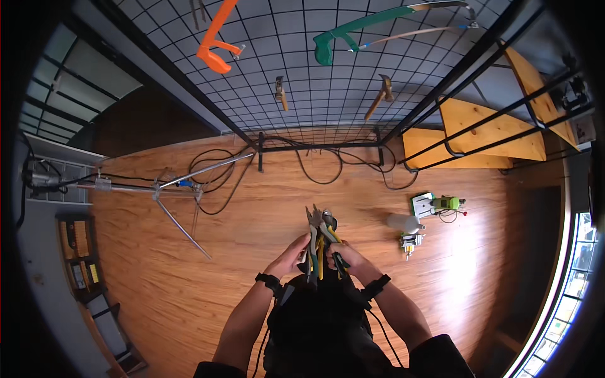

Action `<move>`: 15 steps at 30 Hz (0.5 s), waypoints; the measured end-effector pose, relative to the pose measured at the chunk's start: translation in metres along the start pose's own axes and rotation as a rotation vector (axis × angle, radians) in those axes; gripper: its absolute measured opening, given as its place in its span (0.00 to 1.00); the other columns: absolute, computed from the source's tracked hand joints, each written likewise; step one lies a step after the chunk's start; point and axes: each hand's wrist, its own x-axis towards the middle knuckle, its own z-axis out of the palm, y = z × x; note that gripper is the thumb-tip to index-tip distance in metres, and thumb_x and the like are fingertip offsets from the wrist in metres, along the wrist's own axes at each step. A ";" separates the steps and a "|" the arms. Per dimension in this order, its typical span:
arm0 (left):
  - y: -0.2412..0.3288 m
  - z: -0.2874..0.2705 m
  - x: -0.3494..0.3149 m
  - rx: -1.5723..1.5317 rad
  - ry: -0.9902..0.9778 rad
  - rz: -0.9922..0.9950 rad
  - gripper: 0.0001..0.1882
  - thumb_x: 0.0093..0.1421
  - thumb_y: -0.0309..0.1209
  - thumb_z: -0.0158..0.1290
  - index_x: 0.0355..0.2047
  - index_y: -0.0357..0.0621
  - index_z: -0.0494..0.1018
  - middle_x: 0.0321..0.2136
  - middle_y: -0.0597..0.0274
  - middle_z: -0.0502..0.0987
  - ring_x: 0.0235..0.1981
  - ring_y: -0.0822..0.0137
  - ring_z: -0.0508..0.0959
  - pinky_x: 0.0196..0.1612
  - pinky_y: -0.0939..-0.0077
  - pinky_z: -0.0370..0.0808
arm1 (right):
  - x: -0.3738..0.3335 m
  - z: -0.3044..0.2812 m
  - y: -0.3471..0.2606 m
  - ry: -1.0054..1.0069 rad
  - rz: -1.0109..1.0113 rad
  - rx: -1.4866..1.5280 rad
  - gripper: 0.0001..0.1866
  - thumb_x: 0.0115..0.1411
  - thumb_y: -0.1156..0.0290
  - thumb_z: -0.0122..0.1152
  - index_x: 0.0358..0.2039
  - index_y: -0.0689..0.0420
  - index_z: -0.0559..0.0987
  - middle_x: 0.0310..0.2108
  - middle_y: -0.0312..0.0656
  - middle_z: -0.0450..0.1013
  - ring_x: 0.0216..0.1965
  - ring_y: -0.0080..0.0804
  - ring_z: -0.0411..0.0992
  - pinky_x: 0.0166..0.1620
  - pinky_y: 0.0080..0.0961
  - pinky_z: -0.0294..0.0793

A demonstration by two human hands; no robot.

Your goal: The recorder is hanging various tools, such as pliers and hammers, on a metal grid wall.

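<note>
In front of my body I hold a bunch of several pliers with both hands, their metal jaws pointing away from me. My left hand (290, 257) is closed along the outer side of grey-and-green-handled pliers (313, 247). On the other side, my right hand (350, 259) grips yellow-and-black-handled pliers (330, 235). Yellow handles (321, 257) show between the two hands. The tools overlap, so I cannot tell which handle belongs to which jaws. Some fingertips are hidden behind the handles.
A black wire grid rack ahead carries an orange saw (217, 47), a green bow saw (365, 31) and two hammers (282, 93). Cables (328, 173) lie by its feet. A metal tripod (179, 183) stands left; a green bench machine (444, 203) and pale bottle (404, 223) are right.
</note>
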 end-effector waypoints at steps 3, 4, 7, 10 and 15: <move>0.014 -0.013 0.015 -0.044 0.050 0.017 0.29 0.64 0.55 0.46 0.56 0.47 0.66 0.43 0.70 0.71 0.43 0.75 0.70 0.45 0.75 0.68 | 0.054 0.013 -0.017 0.027 0.077 0.035 0.05 0.51 0.75 0.53 0.22 0.56 0.67 0.18 0.36 0.64 0.17 0.26 0.63 0.23 0.25 0.65; 0.021 -0.016 0.021 0.052 0.095 -0.013 0.29 0.63 0.54 0.47 0.55 0.46 0.66 0.42 0.69 0.72 0.43 0.75 0.69 0.45 0.76 0.68 | 0.067 0.014 -0.022 -0.003 0.077 0.010 0.04 0.51 0.74 0.52 0.22 0.56 0.68 0.17 0.35 0.64 0.17 0.26 0.63 0.23 0.26 0.65; 0.035 -0.041 0.057 0.098 0.165 -0.051 0.26 0.61 0.48 0.54 0.51 0.42 0.67 0.39 0.67 0.72 0.42 0.75 0.69 0.44 0.77 0.67 | 0.118 0.006 -0.034 0.014 0.104 -0.089 0.04 0.52 0.72 0.52 0.24 0.57 0.69 0.18 0.36 0.65 0.18 0.27 0.65 0.24 0.26 0.68; 0.026 -0.071 0.101 0.019 0.166 0.036 0.22 0.58 0.35 0.58 0.50 0.41 0.68 0.37 0.67 0.73 0.38 0.74 0.71 0.42 0.77 0.68 | 0.166 -0.013 -0.040 0.044 0.125 -0.191 0.05 0.52 0.71 0.52 0.26 0.59 0.71 0.19 0.37 0.67 0.20 0.27 0.68 0.25 0.25 0.70; -0.009 -0.150 0.217 -0.002 0.141 0.072 0.20 0.56 0.25 0.53 0.49 0.38 0.68 0.38 0.63 0.76 0.40 0.72 0.75 0.45 0.76 0.70 | 0.287 -0.089 -0.012 0.083 0.056 -0.196 0.09 0.54 0.68 0.53 0.30 0.61 0.73 0.23 0.38 0.70 0.24 0.26 0.70 0.27 0.24 0.71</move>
